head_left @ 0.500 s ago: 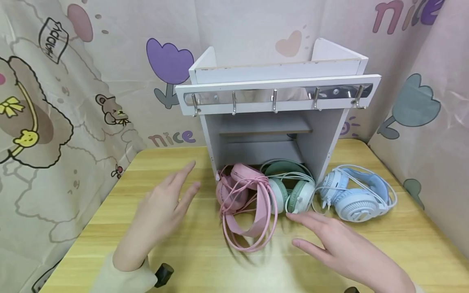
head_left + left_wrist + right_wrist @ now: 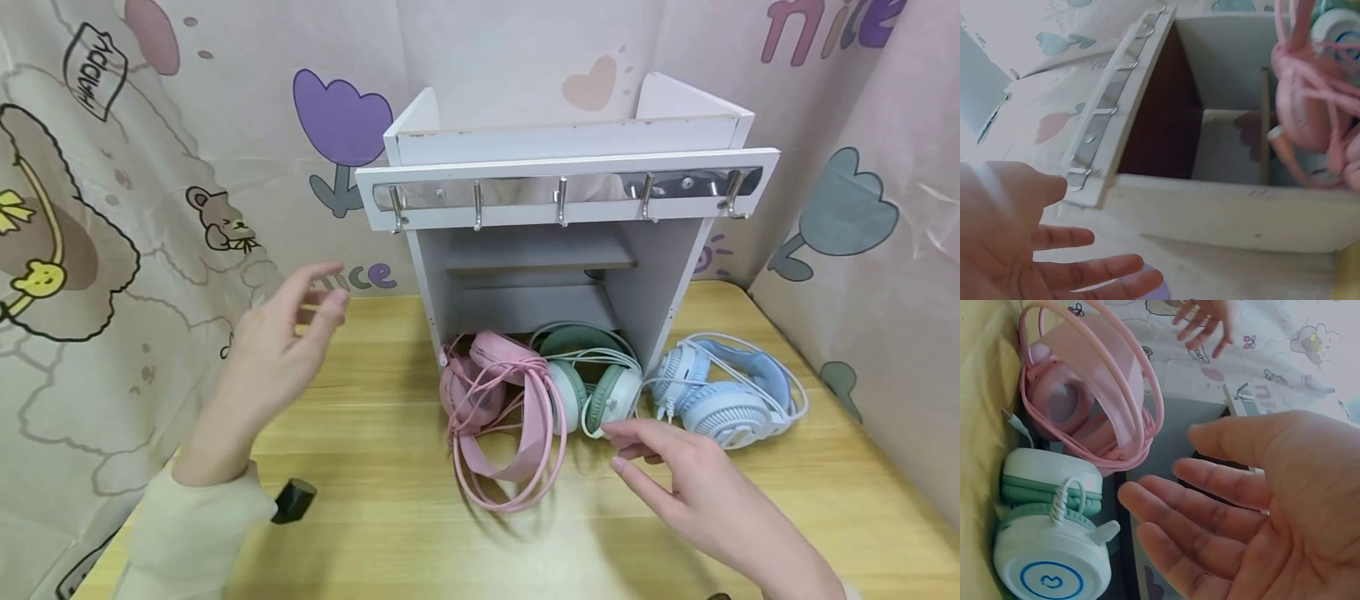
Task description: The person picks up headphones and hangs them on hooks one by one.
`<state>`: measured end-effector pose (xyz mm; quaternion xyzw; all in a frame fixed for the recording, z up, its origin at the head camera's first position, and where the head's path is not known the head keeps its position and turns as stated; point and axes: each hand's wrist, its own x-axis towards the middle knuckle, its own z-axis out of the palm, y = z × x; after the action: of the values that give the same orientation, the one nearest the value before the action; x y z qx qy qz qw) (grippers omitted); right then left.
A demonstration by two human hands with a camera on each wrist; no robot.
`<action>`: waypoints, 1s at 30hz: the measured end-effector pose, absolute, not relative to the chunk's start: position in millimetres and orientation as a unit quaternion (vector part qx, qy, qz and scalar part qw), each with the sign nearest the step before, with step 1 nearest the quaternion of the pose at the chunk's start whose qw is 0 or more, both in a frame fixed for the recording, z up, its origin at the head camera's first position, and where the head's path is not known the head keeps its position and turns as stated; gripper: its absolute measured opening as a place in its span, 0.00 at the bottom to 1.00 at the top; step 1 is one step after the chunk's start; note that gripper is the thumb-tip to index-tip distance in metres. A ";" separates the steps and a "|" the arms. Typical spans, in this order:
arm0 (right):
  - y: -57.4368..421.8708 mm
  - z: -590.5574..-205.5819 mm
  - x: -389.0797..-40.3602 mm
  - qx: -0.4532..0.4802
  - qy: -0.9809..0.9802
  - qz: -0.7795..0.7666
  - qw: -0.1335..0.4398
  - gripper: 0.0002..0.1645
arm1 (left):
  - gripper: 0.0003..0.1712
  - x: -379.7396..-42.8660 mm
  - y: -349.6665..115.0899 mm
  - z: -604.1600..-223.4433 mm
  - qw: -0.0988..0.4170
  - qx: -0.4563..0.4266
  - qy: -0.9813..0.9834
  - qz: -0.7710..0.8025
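My left hand [image 2: 277, 350] is raised over the left part of the table, fingers relaxed and holding nothing. In the head view, my right hand [image 2: 697, 475] hovers in front of the green-and-white headphones [image 2: 615, 396], its fingertips overlapping their lower edge and nothing in its grasp. Pink headphones [image 2: 480, 400], wound with their pink cable, lie left of the green pair, at the front of a white shelf unit [image 2: 570, 150]. Light blue headphones [image 2: 738, 408] rest on the table to the right of the unit. In the left wrist view the thumb and fingers are spread apart.
A metal strip with several hooks [image 2: 561, 200] runs across the unit's upper front. Inside is a grey shelf board [image 2: 540, 250]. The wooden table [image 2: 390, 517] meets cartoon-printed cloth [image 2: 247, 108] at the back and sides.
My left hand has moved left and up, away from the pink headphones. My right hand has shifted slightly right, and its fingers are a little more bent. The headphones stay in place.
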<state>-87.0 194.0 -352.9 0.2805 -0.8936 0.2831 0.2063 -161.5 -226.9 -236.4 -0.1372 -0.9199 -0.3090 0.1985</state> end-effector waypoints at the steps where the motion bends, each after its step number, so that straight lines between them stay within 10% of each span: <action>1: 193.4 -353.7 -86.3 0.273 -0.893 0.294 0.205 0.22 | 0.27 -163.8 -229.7 -231.4 0.218 -0.138 -0.916 -0.307; 30: 175.0 -370.2 -88.9 0.209 -0.895 0.365 0.146 0.17 | 0.19 -224.5 -236.6 -160.9 0.234 -0.156 -0.846 -0.453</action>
<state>-88.9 175.0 -370.2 0.2085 -0.8954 0.3653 0.1463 -224.5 -236.6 -160.9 -0.1563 -0.8458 -0.4532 0.2341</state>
